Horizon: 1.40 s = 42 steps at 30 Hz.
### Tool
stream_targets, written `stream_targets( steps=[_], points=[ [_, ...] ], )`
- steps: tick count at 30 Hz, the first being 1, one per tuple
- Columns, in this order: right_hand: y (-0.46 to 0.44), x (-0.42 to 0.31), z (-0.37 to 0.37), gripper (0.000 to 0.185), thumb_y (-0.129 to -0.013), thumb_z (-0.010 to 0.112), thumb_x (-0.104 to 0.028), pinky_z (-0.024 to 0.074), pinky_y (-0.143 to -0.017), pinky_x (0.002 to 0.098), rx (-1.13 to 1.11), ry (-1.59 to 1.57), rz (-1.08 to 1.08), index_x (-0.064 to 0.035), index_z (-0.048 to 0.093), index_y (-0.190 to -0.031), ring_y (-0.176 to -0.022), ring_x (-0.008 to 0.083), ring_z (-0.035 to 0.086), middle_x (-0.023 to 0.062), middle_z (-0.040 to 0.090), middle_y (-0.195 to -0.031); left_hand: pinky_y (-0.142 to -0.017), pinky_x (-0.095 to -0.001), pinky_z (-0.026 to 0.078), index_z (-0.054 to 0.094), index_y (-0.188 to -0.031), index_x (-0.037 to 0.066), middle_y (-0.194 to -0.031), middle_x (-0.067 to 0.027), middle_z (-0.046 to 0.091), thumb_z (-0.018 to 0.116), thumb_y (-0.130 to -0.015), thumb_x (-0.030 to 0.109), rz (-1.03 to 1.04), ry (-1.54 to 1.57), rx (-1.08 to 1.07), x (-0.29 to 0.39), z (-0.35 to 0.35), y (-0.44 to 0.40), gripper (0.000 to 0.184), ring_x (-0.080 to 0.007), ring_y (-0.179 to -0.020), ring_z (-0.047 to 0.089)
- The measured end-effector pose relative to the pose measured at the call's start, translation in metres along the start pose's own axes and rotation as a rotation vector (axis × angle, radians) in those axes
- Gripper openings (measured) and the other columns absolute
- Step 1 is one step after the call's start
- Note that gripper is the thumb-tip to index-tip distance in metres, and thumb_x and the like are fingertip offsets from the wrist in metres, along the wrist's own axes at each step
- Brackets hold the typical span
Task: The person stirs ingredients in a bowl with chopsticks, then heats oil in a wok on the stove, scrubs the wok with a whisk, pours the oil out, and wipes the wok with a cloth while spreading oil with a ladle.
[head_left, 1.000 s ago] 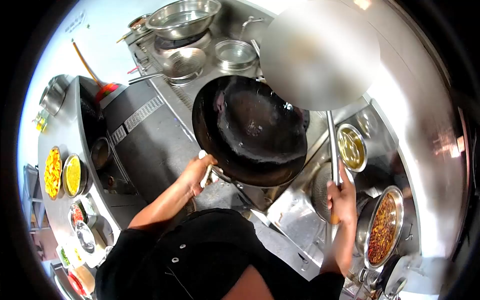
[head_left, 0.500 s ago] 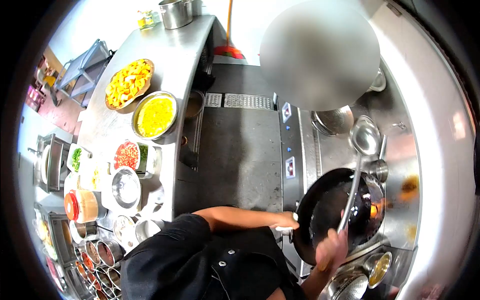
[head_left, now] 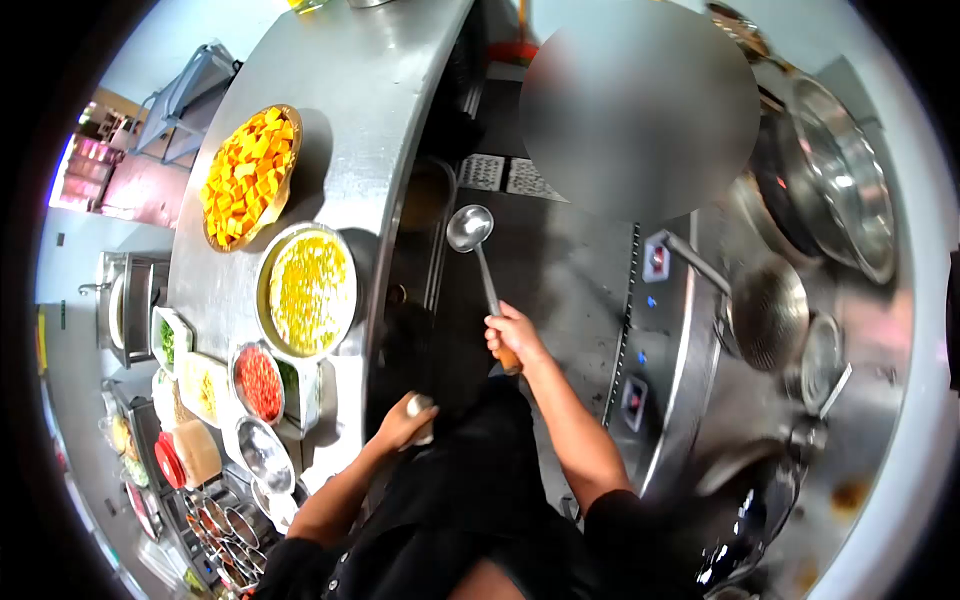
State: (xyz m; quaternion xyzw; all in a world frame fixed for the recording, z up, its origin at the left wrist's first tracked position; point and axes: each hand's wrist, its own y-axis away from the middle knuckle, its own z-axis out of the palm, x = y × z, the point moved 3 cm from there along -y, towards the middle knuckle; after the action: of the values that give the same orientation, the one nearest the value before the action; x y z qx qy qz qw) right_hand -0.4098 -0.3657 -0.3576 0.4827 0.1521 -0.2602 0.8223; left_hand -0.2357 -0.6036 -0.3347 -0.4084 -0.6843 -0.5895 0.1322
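Observation:
My right hand (head_left: 515,338) is closed round the handle of a metal ladle (head_left: 470,229), whose bowl hangs over the floor beside the steel counter. A white cloth (head_left: 420,406) is bunched in my left hand (head_left: 402,422), close to the counter's edge. Left of the ladle, on the counter (head_left: 370,110), stand a bowl of yellow food in liquid (head_left: 308,290) and a basket of orange cubes (head_left: 250,180). A bowl of chopped red pieces (head_left: 258,382) sits nearer to me. The dark wok (head_left: 750,510) is on the stove at the lower right, away from both hands.
On the stove side are a perforated strainer (head_left: 768,312) and a large metal basin (head_left: 845,175). An empty metal bowl (head_left: 265,455), a red-lidded jar (head_left: 190,453) and several seasoning pots (head_left: 225,530) stand at the lower left. A grey blur hides the upper middle.
The view has turned from the stove to the counter. My left hand has left the wok's rim with the cloth, and my right hand has carried the ladle away from the wok.

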Motion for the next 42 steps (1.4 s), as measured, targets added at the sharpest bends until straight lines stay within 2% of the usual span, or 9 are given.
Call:
stream_targets(
  steps=[2,5,10,12,18,21,24,27,42],
  points=[
    [-0.085,-0.005,0.002,0.027,-0.091,0.054,-0.012,0.0416,-0.041,0.0275,0.048,0.154,0.003,-0.0164,0.051,-0.117,-0.047,0.0107,0.049,-0.0018,0.049,-0.062,-0.075,-0.0341,0.050,0.058,-0.104,0.004,-0.088,-0.0115,0.066,0.071,-0.081,0.042,-0.196,-0.111,0.105,-0.017,-0.032,0.008,0.046,-0.0200,-0.083,0.063],
    [-0.216,-0.009,0.001,0.073,-0.090,0.054,-0.008,0.0467,-0.044,0.0332,0.021,0.221,-0.011,-0.0103,0.015,-0.152,-0.049,0.0152,0.054,0.0058,0.056,-0.067,-0.076,-0.0382,0.052,0.056,-0.107,0.007,-0.092,-0.0162,0.068,0.071,-0.078,0.049,-0.388,-0.215,0.179,-0.042,-0.052,0.023,0.053,-0.0289,-0.087,0.067],
    [-0.368,-0.021,0.005,0.072,-0.089,0.053,-0.007,0.0526,-0.058,0.0406,0.105,0.889,-0.103,-0.0091,0.016,-0.151,-0.063,0.0280,0.065,0.0200,0.066,-0.084,-0.077,-0.0406,0.051,0.057,-0.111,0.004,-0.093,-0.0217,0.067,0.071,-0.077,0.044,-0.602,-0.240,0.176,0.022,-0.061,0.021,0.054,-0.0347,-0.090,0.067],
    [-0.404,-0.026,0.013,0.069,-0.089,0.051,-0.009,0.0528,-0.069,0.0423,0.180,1.118,-0.062,-0.0114,0.020,-0.151,-0.078,0.0357,0.067,0.0278,0.065,-0.101,-0.076,-0.0365,0.052,0.056,-0.112,0.002,-0.091,-0.0189,0.068,0.074,-0.078,0.031,-0.650,-0.224,0.173,0.017,-0.059,0.017,0.049,-0.0271,-0.087,0.068],
    [-0.439,0.003,0.005,0.064,-0.089,0.052,-0.011,0.0517,-0.077,0.0428,0.007,0.860,0.012,-0.0149,0.028,-0.149,-0.089,0.0354,0.066,0.0271,0.064,-0.108,-0.077,-0.0342,0.050,0.055,-0.115,0.000,-0.094,-0.0175,0.068,0.074,-0.078,0.024,-0.828,0.021,0.223,0.023,-0.052,0.006,0.048,-0.0239,-0.089,0.066],
    [-0.435,0.033,-0.003,0.063,-0.089,0.052,-0.008,0.0513,-0.057,0.0397,-0.033,0.669,-0.368,-0.0183,0.032,-0.148,-0.065,0.0277,0.065,0.0201,0.067,-0.092,-0.077,-0.0342,0.050,0.056,-0.113,0.002,-0.092,-0.0165,0.067,0.073,-0.077,0.028,-0.852,-0.027,0.180,0.025,-0.059,0.002,0.047,-0.0222,-0.086,0.065],
    [-0.400,0.000,0.005,0.061,-0.090,0.051,-0.005,0.0436,-0.042,0.0326,-0.102,0.356,0.074,-0.0209,0.034,-0.147,-0.048,0.0163,0.053,0.0076,0.060,-0.073,-0.077,-0.0349,0.049,0.056,-0.110,0.003,-0.091,-0.0164,0.066,0.073,-0.077,0.030,-0.899,-0.062,0.166,0.038,-0.058,-0.008,0.046,-0.0223,-0.086,0.064],
    [-0.389,-0.009,0.002,0.060,-0.092,0.049,-0.003,0.0390,-0.039,0.0266,-0.116,0.205,0.093,-0.0216,0.035,-0.147,-0.044,0.0106,0.046,0.0002,0.047,-0.063,-0.077,-0.0355,0.050,0.056,-0.109,0.003,-0.090,-0.0162,0.066,0.073,-0.078,0.030,-0.889,-0.084,0.160,0.046,-0.055,-0.015,0.044,-0.0227,-0.087,0.064],
    [-0.389,-0.020,0.001,0.055,-0.091,0.053,-0.005,0.0399,-0.040,0.0284,-0.127,0.042,0.127,-0.0179,0.040,-0.143,-0.044,0.0120,0.046,0.0011,0.047,-0.061,-0.084,-0.0308,0.048,0.055,-0.113,0.002,-0.099,-0.0110,0.066,0.073,-0.080,0.022,-0.692,0.075,0.165,0.039,-0.049,-0.015,0.043,-0.0182,-0.094,0.062]
  ],
)
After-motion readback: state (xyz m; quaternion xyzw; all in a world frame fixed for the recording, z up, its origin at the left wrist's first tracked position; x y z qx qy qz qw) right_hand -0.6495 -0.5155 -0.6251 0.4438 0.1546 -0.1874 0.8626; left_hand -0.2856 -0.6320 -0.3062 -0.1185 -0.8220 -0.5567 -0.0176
